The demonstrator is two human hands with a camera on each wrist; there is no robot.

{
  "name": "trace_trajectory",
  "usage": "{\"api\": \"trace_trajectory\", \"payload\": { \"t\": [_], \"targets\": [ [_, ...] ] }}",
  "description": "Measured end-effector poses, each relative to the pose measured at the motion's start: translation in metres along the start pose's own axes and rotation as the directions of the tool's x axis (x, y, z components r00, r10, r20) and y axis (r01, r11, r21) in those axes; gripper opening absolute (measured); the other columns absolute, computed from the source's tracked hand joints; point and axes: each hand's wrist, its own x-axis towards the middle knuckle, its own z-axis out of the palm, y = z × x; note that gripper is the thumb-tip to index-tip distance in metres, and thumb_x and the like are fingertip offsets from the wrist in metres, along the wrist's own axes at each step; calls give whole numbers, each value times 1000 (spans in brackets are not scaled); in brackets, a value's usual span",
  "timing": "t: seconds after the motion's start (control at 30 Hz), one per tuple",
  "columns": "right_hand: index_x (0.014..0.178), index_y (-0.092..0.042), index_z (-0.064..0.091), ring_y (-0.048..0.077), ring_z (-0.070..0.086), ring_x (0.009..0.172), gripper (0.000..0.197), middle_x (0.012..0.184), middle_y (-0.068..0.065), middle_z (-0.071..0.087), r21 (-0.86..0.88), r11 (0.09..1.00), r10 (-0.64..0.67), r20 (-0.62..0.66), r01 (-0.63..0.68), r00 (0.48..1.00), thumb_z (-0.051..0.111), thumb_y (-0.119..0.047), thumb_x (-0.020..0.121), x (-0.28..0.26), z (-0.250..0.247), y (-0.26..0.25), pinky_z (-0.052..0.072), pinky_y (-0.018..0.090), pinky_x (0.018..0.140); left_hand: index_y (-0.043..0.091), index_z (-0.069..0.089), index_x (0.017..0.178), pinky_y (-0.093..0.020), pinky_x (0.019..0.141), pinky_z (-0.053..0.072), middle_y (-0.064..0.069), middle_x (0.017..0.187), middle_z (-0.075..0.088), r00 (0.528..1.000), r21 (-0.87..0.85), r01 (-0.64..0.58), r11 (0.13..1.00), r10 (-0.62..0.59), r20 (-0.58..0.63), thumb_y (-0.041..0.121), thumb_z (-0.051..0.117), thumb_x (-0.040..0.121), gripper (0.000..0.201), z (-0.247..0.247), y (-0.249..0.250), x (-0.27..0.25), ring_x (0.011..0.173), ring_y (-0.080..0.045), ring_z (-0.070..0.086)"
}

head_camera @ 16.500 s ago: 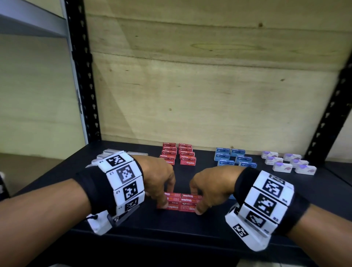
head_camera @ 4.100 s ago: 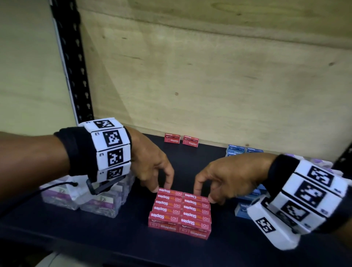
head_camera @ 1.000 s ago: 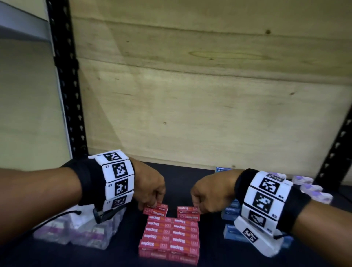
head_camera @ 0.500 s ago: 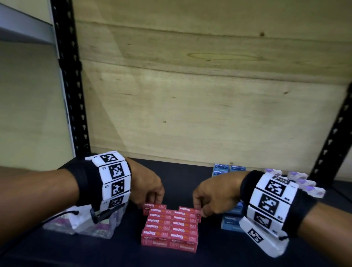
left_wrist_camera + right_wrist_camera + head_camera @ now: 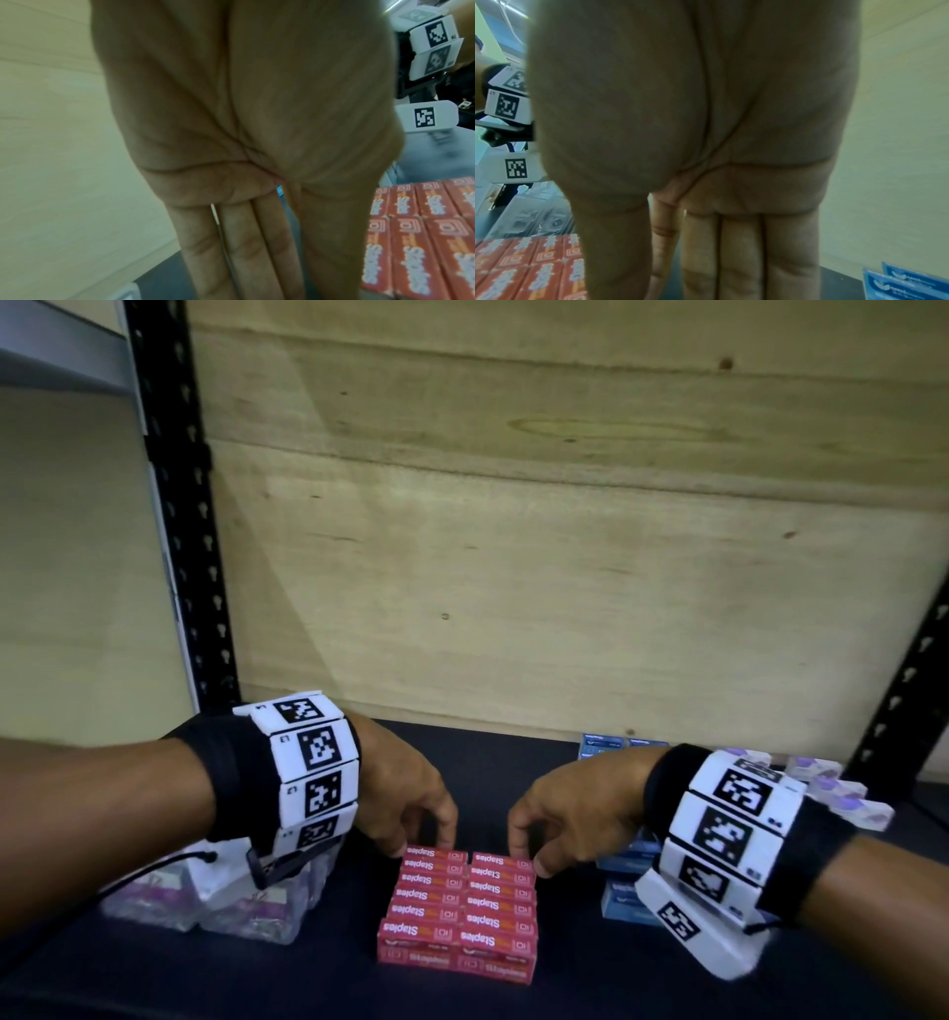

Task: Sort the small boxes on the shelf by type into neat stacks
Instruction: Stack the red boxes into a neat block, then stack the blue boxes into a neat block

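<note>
Dark shelf (image 5: 513, 752); left hand (image 5: 405, 793), right hand (image 5: 570, 809), each grip pinching rear red "Staples" boxes (image 5: 459, 901).

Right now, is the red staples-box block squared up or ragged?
Squared up: the red cardboard staples boxes lie flat in two flush columns, labels upward, both hands at the far row.

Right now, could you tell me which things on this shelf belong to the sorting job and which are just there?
Part of the job:
red staple boxes, both hands at the far row
blue boxes
clear boxes
white and purple boxes

Just there:
wooden back panel
black shelf post
</note>
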Motion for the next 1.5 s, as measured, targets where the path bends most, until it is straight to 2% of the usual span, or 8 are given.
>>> {"api": "trace_trajectory", "payload": {
  "t": [0.1, 0.27, 0.67, 0.8, 0.9, 1.2, 1.37, 1.5],
  "targets": [
    [121, -34, 60, 14, 66, 101, 25, 112, -2, 70, 0, 1000, 3, 17, -3, 1000, 60, -34, 96, 4, -1, 1, 51, 37, 95, 36, 50, 134, -19, 78, 41, 8, 123, 66, 1000, -2, 2, 1000, -2, 12, 19, 58, 97, 42, -2, 2, 2, 105, -5, 59],
    [118, -36, 60, 15, 67, 98, 23, 110, 1, 71, 5, 1000, 5, 32, -5, 999, 61, -35, 95, 7, -2, 2, 52, 38, 93, 38, 50, 133, -24, 87, 43, 7, 122, 67, 999, -6, 5, 1000, -5, 37, 19, 57, 97, 42, -4, 1, 2, 109, -8, 61],
    [123, -34, 59, 15, 67, 100, 27, 111, 2, 71, 36, 999, -8, 32, 7, 999, 60, -33, 96, 9, -3, 6, 53, 33, 91, 36, 50, 135, -24, 90, 46, 7, 123, 66, 998, -17, 33, 999, -32, 62, 13, 55, 97, 46, -6, 5, 1, 102, -5, 60],
    [125, -33, 59, 8, 62, 93, 30, 113, -7, 69, 88, 996, -13, -67, 19, 998, 63, -32, 94, -10, -6, 21, 48, 24, 83, 33, 52, 134, -19, 85, 47, 10, 119, 66, 997, -5, 70, 998, -70, -38, 12, 52, 95, 44, -13, 13, -2, 102, -8, 61],
    [120, -31, 62, -1, 58, 77, 26, 107, -12, 69, 163, 987, 14, -136, 9, 991, 64, -33, 94, -29, -6, 40, 43, 17, 69, 32, 58, 125, -21, 81, 47, 17, 97, 63, 984, -14, 72, 997, -73, -165, 23, 57, 95, 32, -25, 29, -2, 87, -5, 59],
    [109, -28, 66, 7, 59, 80, 24, 99, -10, 69, 189, 969, 199, -204, -161, 959, 71, -34, 87, -86, 33, 94, 46, 24, 78, 28, 61, 116, -21, 62, 38, 17, 83, 54, 952, 132, -35, 991, 73, -298, 43, 60, 93, 27, -42, 112, 27, 79, -8, 52],
    [110, -27, 63, 2, 54, 74, 27, 90, -15, 61, 221, 954, 249, -214, -202, 944, 73, -34, 86, -104, 64, 111, 43, 17, 67, 28, 61, 112, -29, 77, 47, 19, 73, 49, 946, 187, -47, 981, 104, -307, 45, 67, 87, 30, -37, 143, 47, 83, -12, 53],
    [115, -28, 61, 12, 56, 91, 32, 100, -12, 60, 197, 953, 274, -237, -230, 932, 71, -37, 87, -104, 84, 113, 45, 25, 80, 23, 60, 119, -28, 71, 42, 11, 89, 53, 956, 213, -8, 977, 70, -284, 40, 68, 88, 37, -34, 159, 53, 83, -13, 51]
  ]
}}
